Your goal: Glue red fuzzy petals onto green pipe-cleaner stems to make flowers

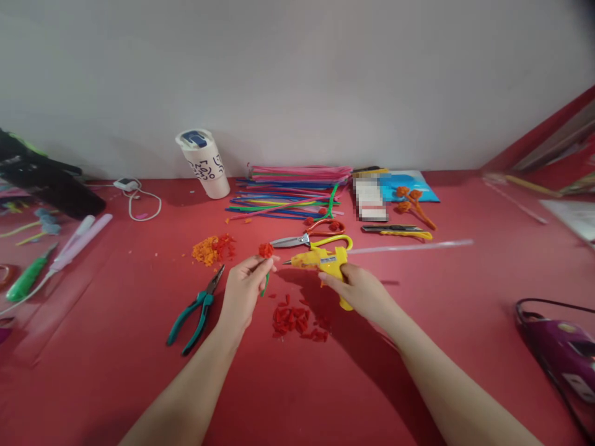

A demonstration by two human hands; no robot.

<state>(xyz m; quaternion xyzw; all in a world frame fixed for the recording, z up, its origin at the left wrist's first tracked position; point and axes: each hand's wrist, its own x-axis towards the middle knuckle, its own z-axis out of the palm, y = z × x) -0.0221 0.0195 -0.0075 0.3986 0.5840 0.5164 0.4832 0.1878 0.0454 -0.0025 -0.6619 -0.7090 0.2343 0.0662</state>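
Observation:
My left hand [245,286] is closed in a pinch on a small flower with a red head [266,249] and a green pipe-cleaner stem [264,286]. My right hand [360,290] grips the handle of a yellow hot glue gun [325,261], its nozzle pointing left at the flower with a small gap between. A clear glue stick [413,247] sticks out of the gun's back. Below, on the red table, lies a loose pile of red bits [292,319]. Scissors [309,238] with red and yellow handles lie just behind the gun.
Teal-handled pliers [202,303] and a pile of orange bits [205,250] lie left. Pipe cleaners [288,192] and a white tumbler [204,164] are at the back. Further right are orange flowers [411,199], a utility knife [395,230] and a purple corded device [564,347].

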